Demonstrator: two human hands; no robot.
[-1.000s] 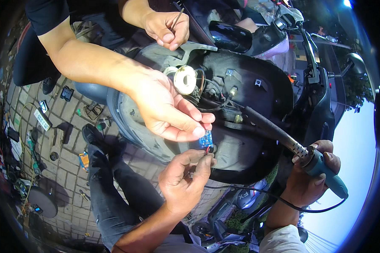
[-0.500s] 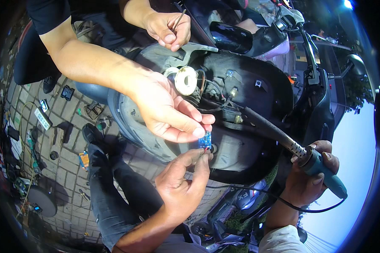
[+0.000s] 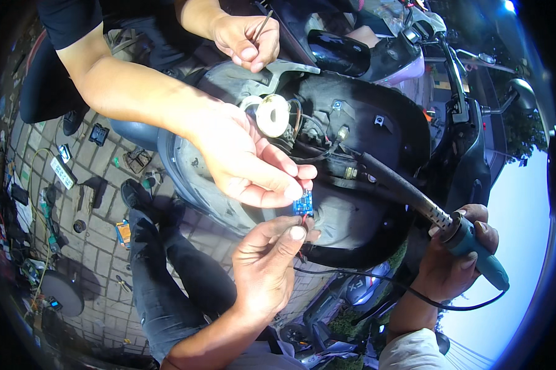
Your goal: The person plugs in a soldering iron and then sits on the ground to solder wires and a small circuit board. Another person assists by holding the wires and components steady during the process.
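Observation:
My left hand [image 3: 265,265] is closed in a pinch on a thin red wire [image 3: 304,219], just below the edge of a small blue circuit board [image 3: 302,203]. A co-worker's hand [image 3: 247,160] reaches in from the upper left and grips the far edge of that board. In my right hand [image 3: 454,259] is a soldering iron [image 3: 407,192] with a teal handle and a long dark barrel slanting to the upper left. Its front end lies over the scooter's open compartment, apart from the board. The co-worker's other hand [image 3: 247,43] holds a thin dark rod [image 3: 262,26].
Beneath the hands is a black scooter body [image 3: 352,234] with wires and a round pale ring-shaped part [image 3: 272,115]. The iron's black cord [image 3: 383,280] loops below. Tools, a white power strip [image 3: 62,172] and a round dark disc [image 3: 59,295] lie on the paving at left.
My left hand has shifted slightly right, and more of the red wire shows below the board. The co-worker's hands and my right hand with the soldering iron have barely moved.

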